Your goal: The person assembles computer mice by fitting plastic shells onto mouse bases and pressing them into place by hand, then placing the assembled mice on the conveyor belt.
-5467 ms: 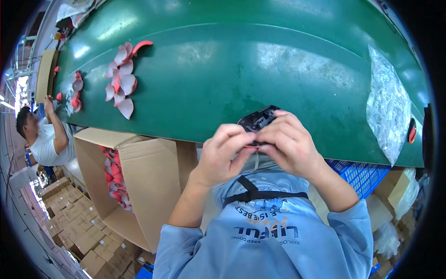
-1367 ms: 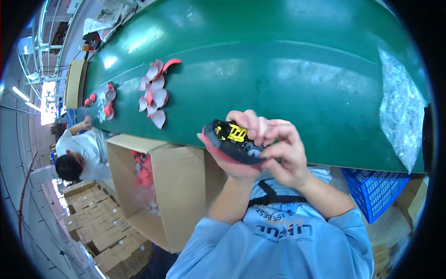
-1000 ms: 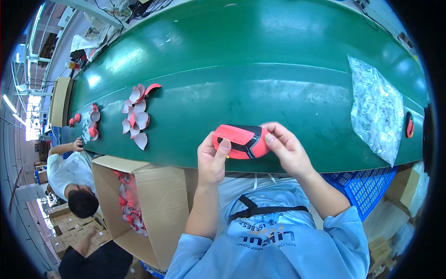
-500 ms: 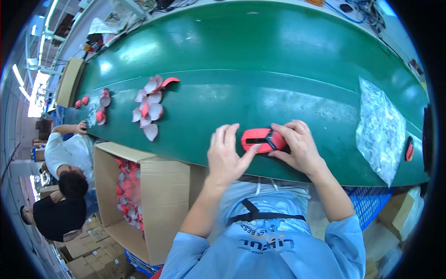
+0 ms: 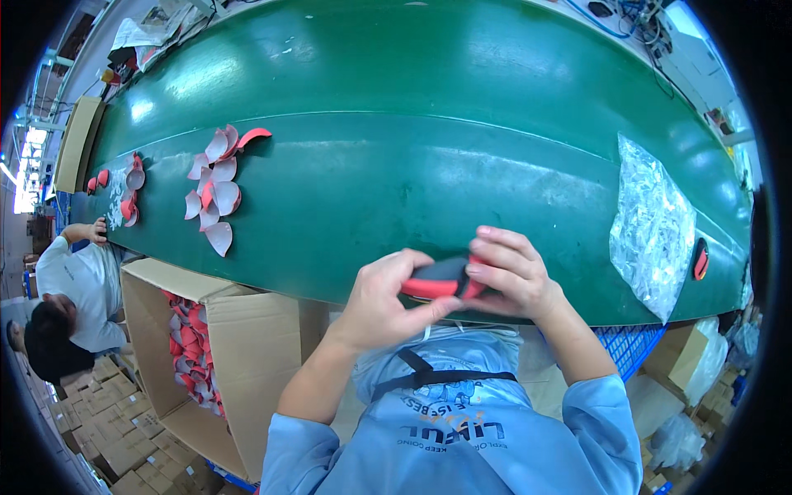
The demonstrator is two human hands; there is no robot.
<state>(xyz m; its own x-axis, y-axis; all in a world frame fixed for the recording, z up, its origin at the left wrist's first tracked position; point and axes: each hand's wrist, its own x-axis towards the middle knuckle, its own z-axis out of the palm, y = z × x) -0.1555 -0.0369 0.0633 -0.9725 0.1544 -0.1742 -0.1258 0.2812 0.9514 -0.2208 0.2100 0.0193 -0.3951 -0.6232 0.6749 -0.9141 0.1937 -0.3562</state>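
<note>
A rounded red-and-black plastic object (image 5: 440,275), shaped like a computer mouse, is held between my two hands above the near edge of the green table (image 5: 346,206). My left hand (image 5: 388,297) is closed on its left end, the thumb along the near side. At the other end my right hand (image 5: 507,276) grips it with bent fingers, slightly blurred, covering much of that end. A dark grey face and a red side show between the hands. To the left, several curved red shells with pale insides (image 5: 219,194) lie in a loose cluster.
An open cardboard box (image 5: 256,330) full of red shells stands at the left. More shells (image 5: 132,186) lie farther left, near a co-worker (image 5: 78,280). On the right are a clear plastic bag (image 5: 652,227) and a small red-and-black piece (image 5: 700,259).
The object has come off the table, nearer to me, and turned from its slotted red face to a dark grey face and red side. My left hand has closed on it. The view has shifted right.
</note>
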